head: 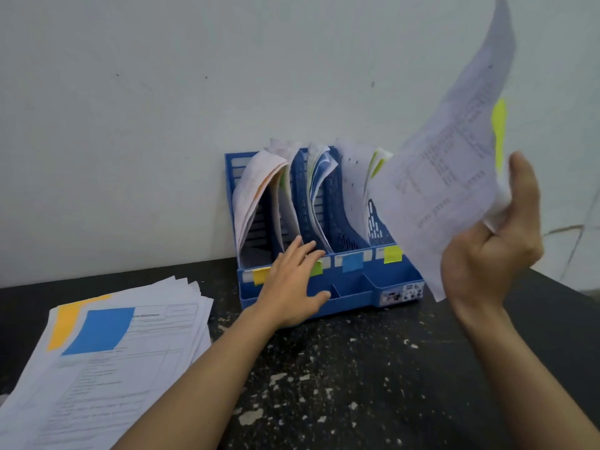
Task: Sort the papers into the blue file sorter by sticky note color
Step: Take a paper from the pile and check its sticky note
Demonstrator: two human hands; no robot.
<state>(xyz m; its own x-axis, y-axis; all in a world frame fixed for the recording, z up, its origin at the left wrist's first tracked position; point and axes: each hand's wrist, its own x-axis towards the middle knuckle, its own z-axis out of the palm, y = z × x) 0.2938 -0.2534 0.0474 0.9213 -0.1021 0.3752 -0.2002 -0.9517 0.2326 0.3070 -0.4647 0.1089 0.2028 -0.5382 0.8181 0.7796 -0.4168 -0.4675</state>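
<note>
- Table [357, 368]: dark, speckled. Nearest item is the unsorted paper stack [107, 358], lower left; its top sheet bears a blue sticky note [100, 329], and an orange note [65, 323] shows on a sheet beneath.
- Left hand [292, 287]: fingers [305, 251] straight and spread, holding nothing, resting against the front of the blue file sorter [354, 297], over the second slot's label.
- Right hand [487, 258]: raised, fingers curled around the lower corner of one sheet [454, 157]. Sheet's long axis runs steeply up and right; a yellow-green sticky note [499, 131] sits on its right edge.
- Key relation: the held sheet hangs above and just right of the sorter's rightmost slot, whose front label [393, 254] looks the same yellow-green. Right hand is the nearer one. Judgement: sheet needs to tip down and left into that slot.
- Sorter contents, left to right: papers with orange edging; papers behind a green tab [316, 267]; papers behind a blue tab [352, 262]; yellow-green-noted papers rightmost. Leftmost label [260, 275] yellow.
- Far: bare white wall [162, 92].
</note>
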